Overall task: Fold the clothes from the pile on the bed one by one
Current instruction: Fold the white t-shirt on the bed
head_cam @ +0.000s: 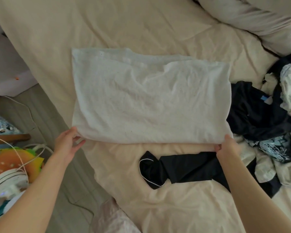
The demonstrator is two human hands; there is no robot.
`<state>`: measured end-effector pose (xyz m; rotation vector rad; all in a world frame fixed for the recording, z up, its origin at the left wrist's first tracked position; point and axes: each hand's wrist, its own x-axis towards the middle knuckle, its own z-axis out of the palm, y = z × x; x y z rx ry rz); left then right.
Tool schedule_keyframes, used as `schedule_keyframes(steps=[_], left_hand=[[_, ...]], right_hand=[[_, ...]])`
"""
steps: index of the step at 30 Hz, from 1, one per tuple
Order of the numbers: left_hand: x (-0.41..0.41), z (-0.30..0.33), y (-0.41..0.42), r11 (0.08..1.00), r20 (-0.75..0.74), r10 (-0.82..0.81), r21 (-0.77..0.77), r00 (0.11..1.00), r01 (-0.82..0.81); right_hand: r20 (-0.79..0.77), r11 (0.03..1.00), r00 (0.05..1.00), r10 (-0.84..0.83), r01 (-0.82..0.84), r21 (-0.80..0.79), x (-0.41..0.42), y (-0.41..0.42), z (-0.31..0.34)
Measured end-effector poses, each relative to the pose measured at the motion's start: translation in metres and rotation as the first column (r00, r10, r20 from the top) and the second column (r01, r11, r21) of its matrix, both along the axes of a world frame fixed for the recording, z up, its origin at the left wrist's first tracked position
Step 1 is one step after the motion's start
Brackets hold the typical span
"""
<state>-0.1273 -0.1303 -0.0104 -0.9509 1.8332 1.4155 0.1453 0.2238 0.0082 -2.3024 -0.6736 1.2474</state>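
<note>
Right now a white, wrinkled cotton garment (149, 100), folded into a wide rectangle, lies flat on the cream bedsheet (57, 31) in the centre of the frame, w/ both hands at its near edge. Left hand (67, 144), lower left of centre, sits at the garment's near-left corner: thumb up against the cloth edge, fingers only loosely bent and spread below it, so can't tell if it really pinches the fabric. Right hand (225, 146), lower right of centre, has the near-right corner: fingers curled under the hem, thumb side on top, pinching the cloth. The garment stretches away from both hands toward the top of the frame, its near edge running straight between them. Just below that edge, centre-bottom, lies a black satin piece w/ thin white piping (176, 169), roughly folded, its right end passing under the right forearm. At the right edge sits the pile of dark navy and pale crumpled clothes (267, 118), touching the white garment's right side. Upper right: grey-white pillows (259, 15). Lower left, off the bed: a round white gadget w/ a cord (8, 184) and an orange-green burger-shaped cushion (15, 160).
</note>
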Motion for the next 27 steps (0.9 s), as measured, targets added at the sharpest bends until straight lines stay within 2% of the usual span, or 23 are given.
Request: schedule_keyframes(steps=[1,2,3,4,6,9,12,16,18,20,21,23,27], left_hand=[[0.001,-0.002,0.004,1.000,0.006,-0.011,-0.012,1.000,0.011],[0.004,-0.004,0.007,0.993,-0.039,-0.066,-0.101,0.997,0.061],[0.005,-0.004,0.010,0.955,-0.122,-0.171,-0.263,0.978,0.135],[0.005,-0.003,0.013,0.876,-0.213,-0.327,-0.434,0.921,0.211],[-0.005,0.002,0.025,0.706,-0.339,-0.618,-0.636,0.709,0.312],[-0.038,0.005,0.057,0.526,-0.410,-0.846,-0.746,0.340,0.408],[-0.074,0.005,0.098,0.342,-0.360,-0.932,-0.831,0.043,0.439],[-0.117,0.001,0.155,0.175,-0.279,-0.937,-0.895,-0.208,0.410],[-0.132,-0.005,0.173,0.136,-0.255,-0.932,-0.906,-0.259,0.401],[-0.142,-0.009,0.183,0.127,-0.237,-0.942,-0.907,-0.239,0.401],[-0.145,-0.010,0.185,0.121,-0.220,-0.952,-0.909,-0.213,0.398],[-0.151,-0.011,0.184,0.143,-0.227,-0.957,-0.909,-0.178,0.391],[-0.163,-0.009,0.181,0.286,-0.323,-0.945,-0.896,-0.054,0.339]], right_hand=[[0.160,0.990,0.981,0.113,-0.125,0.069,-0.003,-0.003,-0.002],[0.310,0.955,0.921,0.236,-0.279,0.101,-0.009,-0.006,-0.002],[0.423,0.903,0.834,0.355,-0.423,0.077,-0.017,-0.009,0.002],[0.512,0.839,0.728,0.456,-0.543,0.024,-0.027,-0.012,0.005],[0.632,0.685,0.488,0.602,-0.722,-0.095,-0.045,-0.012,0.009],[0.690,0.396,0.187,0.700,-0.905,-0.157,-0.072,-0.001,0.005],[0.701,0.107,-0.050,0.711,-0.978,-0.177,-0.107,0.025,-0.002],[0.719,-0.174,-0.236,0.654,-0.972,-0.160,-0.171,0.062,-0.004],[0.698,-0.314,-0.345,0.627,-0.932,-0.179,-0.200,0.073,-0.007],[0.670,-0.447,-0.440,0.598,-0.877,-0.177,-0.221,0.080,-0.013],[0.665,-0.479,-0.456,0.592,-0.862,-0.165,-0.228,0.083,-0.015],[0.670,-0.453,-0.400,0.626,-0.885,-0.105,-0.237,0.088,-0.019],[0.691,-0.252,-0.188,0.698,-0.968,-0.008,-0.244,0.100,-0.017]])
